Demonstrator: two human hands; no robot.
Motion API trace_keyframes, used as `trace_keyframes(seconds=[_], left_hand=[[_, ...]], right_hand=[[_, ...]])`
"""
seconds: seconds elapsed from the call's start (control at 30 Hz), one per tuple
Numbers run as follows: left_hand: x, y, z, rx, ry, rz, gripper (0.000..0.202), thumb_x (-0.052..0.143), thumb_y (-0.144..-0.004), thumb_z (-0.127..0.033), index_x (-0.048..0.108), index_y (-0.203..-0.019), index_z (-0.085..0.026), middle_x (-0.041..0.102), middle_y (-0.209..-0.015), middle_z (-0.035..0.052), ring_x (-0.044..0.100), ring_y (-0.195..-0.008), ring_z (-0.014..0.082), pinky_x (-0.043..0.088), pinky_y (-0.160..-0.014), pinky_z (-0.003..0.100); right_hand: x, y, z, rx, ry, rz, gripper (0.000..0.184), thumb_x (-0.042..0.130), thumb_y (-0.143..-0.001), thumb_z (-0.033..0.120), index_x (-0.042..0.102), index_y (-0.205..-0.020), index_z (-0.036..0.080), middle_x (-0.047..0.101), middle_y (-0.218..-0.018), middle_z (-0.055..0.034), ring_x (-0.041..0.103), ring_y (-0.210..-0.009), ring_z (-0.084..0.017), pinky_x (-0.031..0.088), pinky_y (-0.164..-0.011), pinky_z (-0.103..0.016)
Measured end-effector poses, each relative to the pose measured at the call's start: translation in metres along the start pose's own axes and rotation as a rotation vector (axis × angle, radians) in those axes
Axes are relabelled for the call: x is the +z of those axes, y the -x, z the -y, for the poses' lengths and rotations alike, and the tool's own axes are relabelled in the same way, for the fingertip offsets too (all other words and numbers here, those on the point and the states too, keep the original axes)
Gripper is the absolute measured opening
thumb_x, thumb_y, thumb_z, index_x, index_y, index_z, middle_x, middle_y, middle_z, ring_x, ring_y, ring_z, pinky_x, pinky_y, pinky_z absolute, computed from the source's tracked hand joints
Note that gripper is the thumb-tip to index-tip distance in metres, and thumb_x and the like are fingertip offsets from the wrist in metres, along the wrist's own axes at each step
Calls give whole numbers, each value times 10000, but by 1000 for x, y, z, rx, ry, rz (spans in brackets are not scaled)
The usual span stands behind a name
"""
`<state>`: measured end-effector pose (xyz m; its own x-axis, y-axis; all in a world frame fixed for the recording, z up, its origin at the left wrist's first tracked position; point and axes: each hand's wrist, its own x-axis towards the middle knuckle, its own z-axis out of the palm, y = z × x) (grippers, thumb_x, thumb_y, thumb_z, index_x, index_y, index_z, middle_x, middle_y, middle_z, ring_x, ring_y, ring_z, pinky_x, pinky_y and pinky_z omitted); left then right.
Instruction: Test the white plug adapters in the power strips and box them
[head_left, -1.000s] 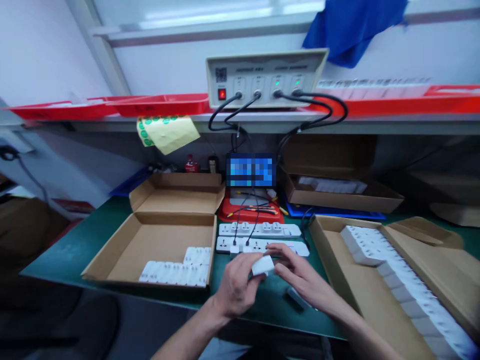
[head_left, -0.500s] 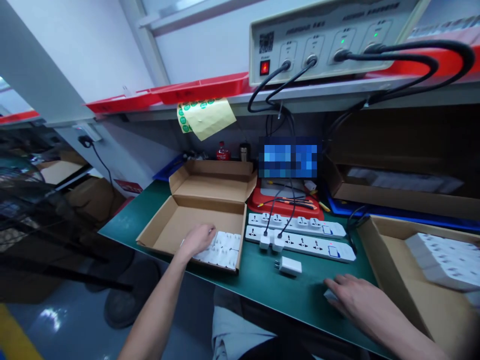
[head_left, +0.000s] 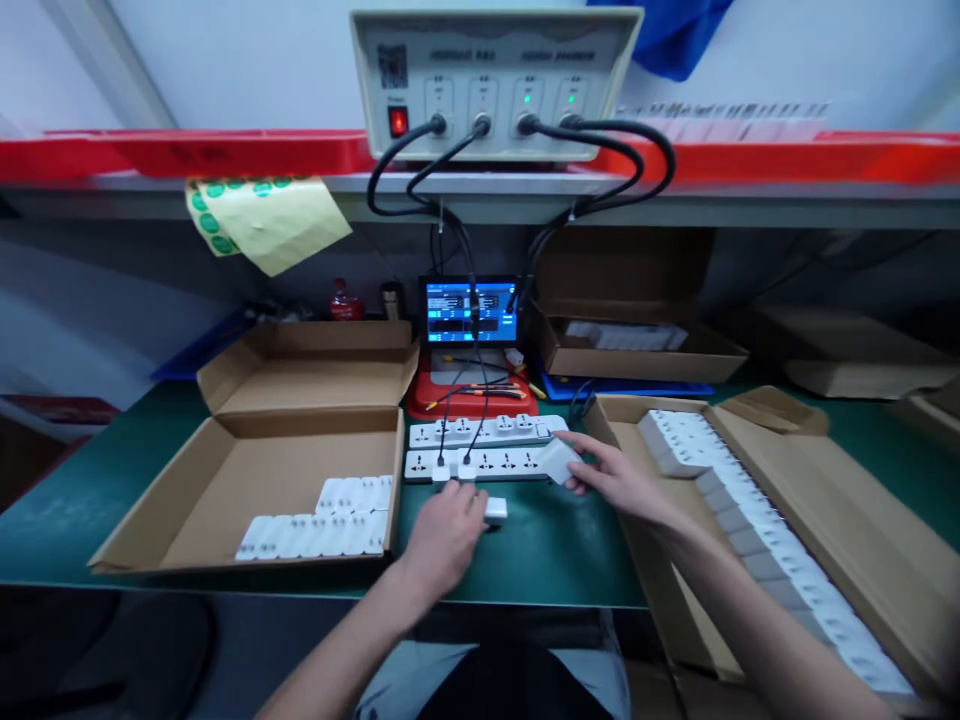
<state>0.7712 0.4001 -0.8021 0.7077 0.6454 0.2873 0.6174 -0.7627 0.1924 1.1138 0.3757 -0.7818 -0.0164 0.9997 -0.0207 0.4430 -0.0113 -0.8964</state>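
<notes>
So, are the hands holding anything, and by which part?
Right hand: a white power adapter, pinched at its right-hand edge. Left hand: cannot tell whether it grips anything.

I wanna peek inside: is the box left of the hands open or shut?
Open: the box has its lid folded back, and white plugs show inside.

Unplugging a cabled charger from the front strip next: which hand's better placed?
Probably the left hand: it's close to the two cabled white block-shaped chargers in the long white front power strip. The right hand is farther and occupied, holding another white block-shaped charger.
</notes>
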Motion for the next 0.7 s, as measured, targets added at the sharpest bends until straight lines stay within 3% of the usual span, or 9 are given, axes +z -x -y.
trace_keyframes(seconds=[0.1,0.2,0.33,0.4,0.5,0.6,0.7], left_hand=[[20,-23,-30,51,-64,125,603,678,-857,31,673,-1432,-149,770,-1197,185,697,-1121,354,604,-886,441],[21,-36,-31,-3,12,210,467,691,-877,-15,732,-1317,-165,783,-1112,182,715,-1130,370,625,-907,463],[9,-36,-18,-172,476,33,411,672,-1022,-238,719,-1428,-272,799,-1256,121,754,-1151,313,649,-1008,479],[2,-33,-14,-285,799,-39,452,620,-1061,-315,690,-1507,-286,786,-1221,93,772,-1005,249,675,-861,399],[-9,-30,-12,-436,1212,-31,516,619,-1065,-440,664,-1551,-270,732,-1110,63,715,-748,152,573,-578,253],[-21,-28,-12,-485,1363,-46,583,735,-1000,-503,657,-1527,-266,708,-1185,76,739,-768,140,557,-560,218],[-29,-28,-10,-489,1345,-48,627,823,-926,-428,627,-1502,-280,677,-1328,89,780,-821,150,596,-601,227]], right_hand=[[3,-4,2,-42,-53,-30,664,643,-1061,615,555,-1589,224,770,-1103,-73,748,-894,-230,649,-789,-392],[-1,-5,4,-85,55,-59,532,636,-1065,582,589,-1478,249,750,-1158,-65,739,-942,-238,635,-817,-390],[-8,-3,7,-149,393,-74,305,647,-1058,469,659,-1306,291,736,-1284,-76,718,-1116,-278,609,-993,-440],[-7,-3,8,-169,512,-33,210,648,-1045,388,676,-1228,288,730,-1297,-86,705,-1141,-282,596,-1020,-438],[-4,-5,11,-190,609,54,123,648,-1018,293,678,-1135,273,726,-1284,-94,701,-1121,-276,592,-996,-414],[-1,-11,15,-220,680,123,158,622,-996,211,673,-1137,264,717,-1334,-101,701,-1160,-283,579,-984,-402],[4,-18,19,-253,751,169,240,606,-972,142,664,-1177,251,711,-1372,-115,701,-1179,-288,567,-970,-391]])
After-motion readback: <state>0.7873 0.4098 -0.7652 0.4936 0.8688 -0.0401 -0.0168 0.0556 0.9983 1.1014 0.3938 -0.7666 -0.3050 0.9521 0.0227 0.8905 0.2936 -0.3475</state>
